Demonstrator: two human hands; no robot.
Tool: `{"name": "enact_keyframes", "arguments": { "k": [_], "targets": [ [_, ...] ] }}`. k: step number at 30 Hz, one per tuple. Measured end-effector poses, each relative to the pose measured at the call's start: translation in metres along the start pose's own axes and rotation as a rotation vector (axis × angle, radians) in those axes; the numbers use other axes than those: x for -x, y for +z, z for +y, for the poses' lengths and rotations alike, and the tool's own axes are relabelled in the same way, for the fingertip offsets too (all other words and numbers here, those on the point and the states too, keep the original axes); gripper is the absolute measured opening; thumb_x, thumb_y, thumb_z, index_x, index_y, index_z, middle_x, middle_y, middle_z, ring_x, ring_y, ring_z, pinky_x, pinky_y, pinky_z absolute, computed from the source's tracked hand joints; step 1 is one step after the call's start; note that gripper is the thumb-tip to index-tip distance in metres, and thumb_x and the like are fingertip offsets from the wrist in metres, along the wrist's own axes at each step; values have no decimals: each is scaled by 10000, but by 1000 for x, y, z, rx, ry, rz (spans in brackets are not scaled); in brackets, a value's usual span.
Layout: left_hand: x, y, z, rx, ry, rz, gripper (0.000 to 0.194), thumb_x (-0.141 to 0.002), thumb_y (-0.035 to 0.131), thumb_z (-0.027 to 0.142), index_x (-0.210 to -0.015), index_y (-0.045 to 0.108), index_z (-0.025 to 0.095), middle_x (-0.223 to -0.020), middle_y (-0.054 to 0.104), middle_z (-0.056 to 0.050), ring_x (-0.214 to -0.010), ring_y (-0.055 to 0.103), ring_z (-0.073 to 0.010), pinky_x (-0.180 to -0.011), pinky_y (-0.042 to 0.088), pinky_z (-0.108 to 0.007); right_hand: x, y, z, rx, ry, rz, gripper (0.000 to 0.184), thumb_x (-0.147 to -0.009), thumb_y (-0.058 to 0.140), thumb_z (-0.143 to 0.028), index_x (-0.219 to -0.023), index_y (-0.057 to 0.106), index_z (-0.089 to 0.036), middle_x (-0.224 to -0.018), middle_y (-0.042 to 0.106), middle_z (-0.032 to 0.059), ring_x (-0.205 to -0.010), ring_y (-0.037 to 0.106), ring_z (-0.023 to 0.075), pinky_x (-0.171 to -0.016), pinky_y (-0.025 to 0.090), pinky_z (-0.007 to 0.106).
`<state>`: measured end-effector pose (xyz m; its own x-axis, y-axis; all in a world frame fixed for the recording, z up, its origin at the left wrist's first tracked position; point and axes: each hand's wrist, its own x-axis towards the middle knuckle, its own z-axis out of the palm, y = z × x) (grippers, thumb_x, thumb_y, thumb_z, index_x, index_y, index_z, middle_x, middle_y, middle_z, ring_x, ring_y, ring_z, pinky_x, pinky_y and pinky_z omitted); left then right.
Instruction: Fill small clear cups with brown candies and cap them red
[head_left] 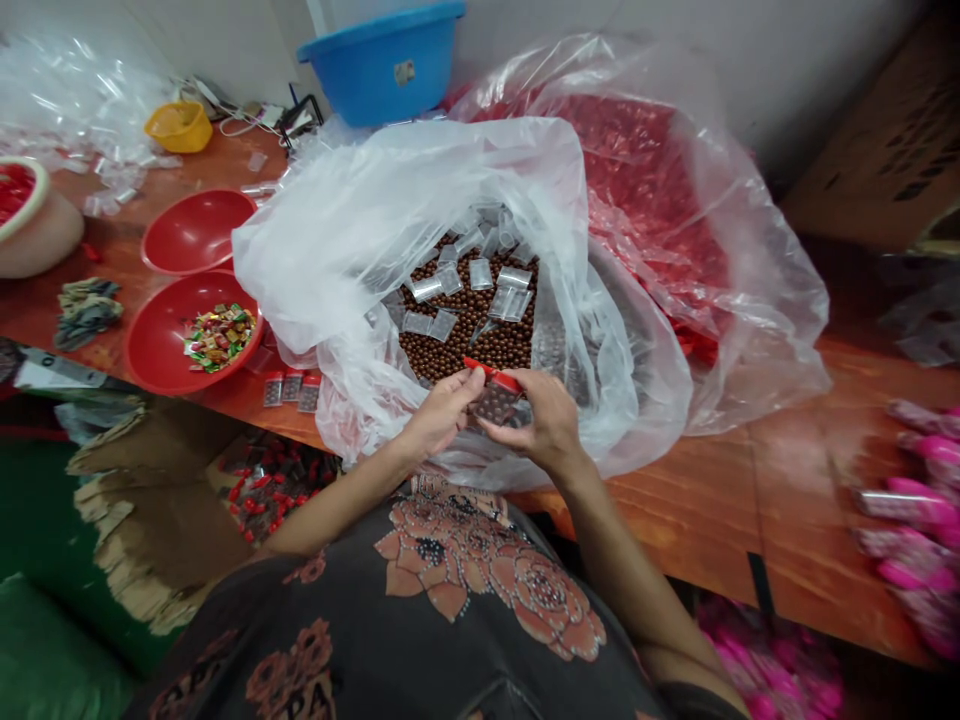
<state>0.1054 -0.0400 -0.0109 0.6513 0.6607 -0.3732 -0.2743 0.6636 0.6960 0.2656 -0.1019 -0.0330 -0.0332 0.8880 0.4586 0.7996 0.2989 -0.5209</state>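
Between my two hands is a small clear plastic container (496, 404) filled with brown balls, with a red lid (489, 374) along its top. My left hand (444, 412) pinches the lid's left end between thumb and fingers. On the other side, my right hand (551, 418) grips the container, fingers at the lid and thumb lower down. Just beyond them, a large translucent plastic bag (360, 200) lies with its mouth spread wide. Inside it are a mass of brown balls (465, 325) and several clear containers (480, 274) without lids on top.
Left on the table (690, 500) are red bowls (150, 345), one with wrapped candies (217, 338), and several filled containers (291, 390). A bag of red pieces (637, 170) and a blue basin (382, 70) stand behind. Below left, a cardboard box (142, 510) holds filled containers; pink items (915, 510) lie right.
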Motion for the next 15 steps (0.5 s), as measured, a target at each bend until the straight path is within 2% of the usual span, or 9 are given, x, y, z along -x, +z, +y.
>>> {"name": "enact_keyframes", "arguments": {
  "k": [2,4,7,9,12,13,15],
  "targets": [
    [-2,2,3,80,-77,-51,642,-841,503,715,-1037,663,124,-861,723,-113,-787,693,-201,-678,541,-297,1,1,-4,-1,-3,-24,603,-754,706,-475,-1276,523,-235,-1160,583,93,-1090,551,250,-946,459,413],
    [-3,4,7,133,-141,-91,780,-831,353,804,-1083,653,129,-892,722,-134,-838,696,-241,-688,550,-334,1,-1,-8,-18,0,-44,622,-751,709,-488,-1293,530,-240,-1177,544,99,-1113,523,254,-960,456,414],
    [-3,6,12,162,-196,-98,840,-840,269,815,-1143,650,130,-912,723,-143,-826,693,-249,-679,551,-348,0,-4,-12,-15,-25,-84,638,-780,700,-486,-1338,507,-244,-1188,529,104,-1117,509,249,-972,448,411],
    [-4,5,14,153,-221,-85,829,-874,239,781,-1187,642,127,-888,724,-136,-745,687,-222,-634,541,-327,-1,-5,-11,-21,-63,-122,696,-801,690,-486,-1408,443,-252,-1228,525,109,-1136,502,249,-983,438,414],
    [-6,2,15,104,-165,-2,787,-927,202,709,-1250,616,124,-846,728,-121,-597,649,-168,-522,495,-270,-7,-2,-3,-131,-76,-144,780,-843,640,-510,-1496,313,-239,-1313,500,126,-1182,492,248,-980,445,407],
    [-7,1,16,84,-120,39,782,-936,193,695,-1264,609,120,-839,731,-120,-567,635,-156,-493,475,-254,-10,0,2,-166,-40,-135,715,-877,596,-505,-1484,333,-234,-1306,512,125,-1169,505,239,-964,454,397],
    [-7,-3,19,44,-23,109,786,-939,195,690,-1271,604,107,-837,737,-125,-532,610,-138,-455,444,-232,-18,6,12,-151,74,-153,465,-954,480,-442,-1362,493,-219,-1210,583,111,-1085,547,219,-919,463,373]
  ]
}}
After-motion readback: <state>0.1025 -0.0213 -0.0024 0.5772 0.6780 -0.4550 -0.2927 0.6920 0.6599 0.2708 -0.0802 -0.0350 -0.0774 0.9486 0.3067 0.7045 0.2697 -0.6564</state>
